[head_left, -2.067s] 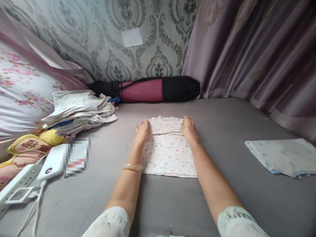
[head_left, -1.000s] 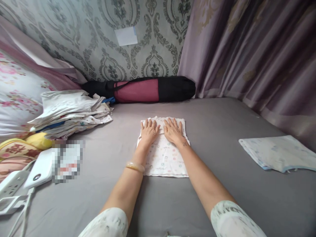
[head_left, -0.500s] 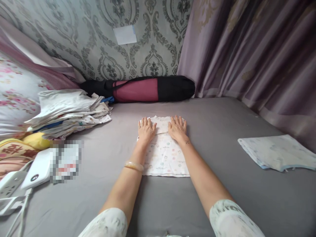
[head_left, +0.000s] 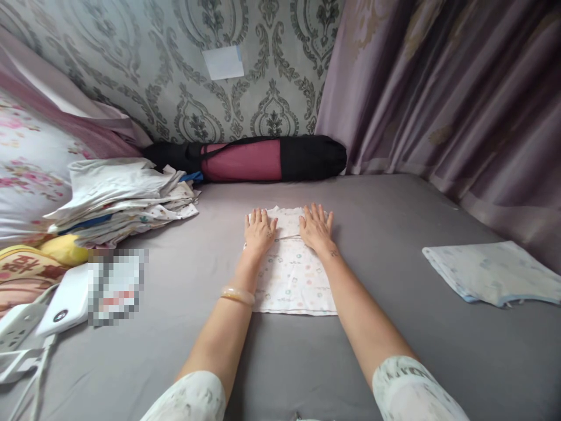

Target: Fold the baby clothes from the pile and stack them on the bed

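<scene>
A white cloth garment with a small coloured print lies folded on the grey sheet, its near edge straight and a folded edge running across it between my hands. My left hand rests flat on its upper left part, fingers spread and pointing away from me. On the upper right part my right hand lies palm down, fingers apart. Neither hand grips anything. What lies under the palms is hidden.
Piled clothes stand at the left, by a floral pillow. Nearer are a white device and a power strip with cables. A black and red bag lies along the wall. Another folded cloth lies at the right.
</scene>
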`<state>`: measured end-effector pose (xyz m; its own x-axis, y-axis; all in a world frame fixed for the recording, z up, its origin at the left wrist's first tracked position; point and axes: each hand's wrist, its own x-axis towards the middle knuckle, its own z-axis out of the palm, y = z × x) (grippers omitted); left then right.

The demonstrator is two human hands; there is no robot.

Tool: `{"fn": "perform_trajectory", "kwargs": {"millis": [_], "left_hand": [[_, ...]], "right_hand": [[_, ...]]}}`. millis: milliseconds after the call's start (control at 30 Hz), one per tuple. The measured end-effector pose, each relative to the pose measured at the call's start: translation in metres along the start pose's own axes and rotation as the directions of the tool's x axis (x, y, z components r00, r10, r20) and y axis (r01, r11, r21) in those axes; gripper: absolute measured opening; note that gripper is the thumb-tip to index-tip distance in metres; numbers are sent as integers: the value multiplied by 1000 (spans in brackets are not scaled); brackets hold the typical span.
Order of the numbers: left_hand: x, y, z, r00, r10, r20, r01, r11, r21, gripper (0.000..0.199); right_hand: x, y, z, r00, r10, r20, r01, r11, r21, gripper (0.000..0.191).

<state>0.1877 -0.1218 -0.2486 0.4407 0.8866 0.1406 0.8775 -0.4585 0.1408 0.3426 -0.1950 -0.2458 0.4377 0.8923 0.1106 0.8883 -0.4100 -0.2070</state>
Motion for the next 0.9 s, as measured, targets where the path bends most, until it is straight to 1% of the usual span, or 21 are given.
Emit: {"fn": "perform_trajectory", "kwargs": {"millis": [33, 100, 167, 233, 367, 433, 500, 533, 600, 700, 800, 900], "left_hand": [[0, 1, 1, 999, 34, -10, -34, 999, 9, 65], [1, 1, 3, 996, 86, 14, -86, 996, 17, 63], [1, 0, 6, 993, 95, 64, -96, 995, 11, 62], [2, -1, 7, 992, 93, 91, -93, 996, -3, 62], [0, -1, 4, 992, 88, 90, -87, 996, -13, 62], [-1, -1, 2, 996, 71, 50, -71, 997, -2, 62], [-2, -1, 0, 999, 43, 6, -43, 999, 4, 63], [-2, -1, 0, 1000, 30, 4, -30, 1000, 3, 64], [-2, -3, 1, 999, 5, 41, -5, 1000, -7, 66], [-1, -5, 6, 996, -13, 93, 16, 1000, -26, 67], [0, -7, 8, 995, -16, 97, 21, 998, -53, 67], [1, -8, 7, 995, -9, 99, 17, 996, -85, 66]], "right_hand": [[0, -2, 0, 999, -41, -5, 41, 999, -5, 59], [2, -5, 2, 995, -96, 34, 96, 995, -1, 59], [3, -8, 5, 991, -105, 82, 104, 995, 8, 59], [4, -8, 7, 990, -98, 103, 97, 995, 16, 59], [4, -6, 6, 991, -100, 93, 98, 995, 26, 58], [3, -5, 4, 996, -74, 47, 73, 997, 18, 58], [3, -3, 2, 1000, -12, -6, 12, 1000, -1, 59], [2, -2, 2, 1000, 23, -13, -23, 1000, -13, 60], [2, 0, 3, 997, 76, 17, -75, 997, -31, 63], [2, 2, 8, 994, 94, 50, -93, 995, -34, 63], [2, 4, 10, 995, 92, 37, -92, 996, -3, 62], [3, 6, 7, 994, 90, 56, -92, 995, 44, 62]]}}
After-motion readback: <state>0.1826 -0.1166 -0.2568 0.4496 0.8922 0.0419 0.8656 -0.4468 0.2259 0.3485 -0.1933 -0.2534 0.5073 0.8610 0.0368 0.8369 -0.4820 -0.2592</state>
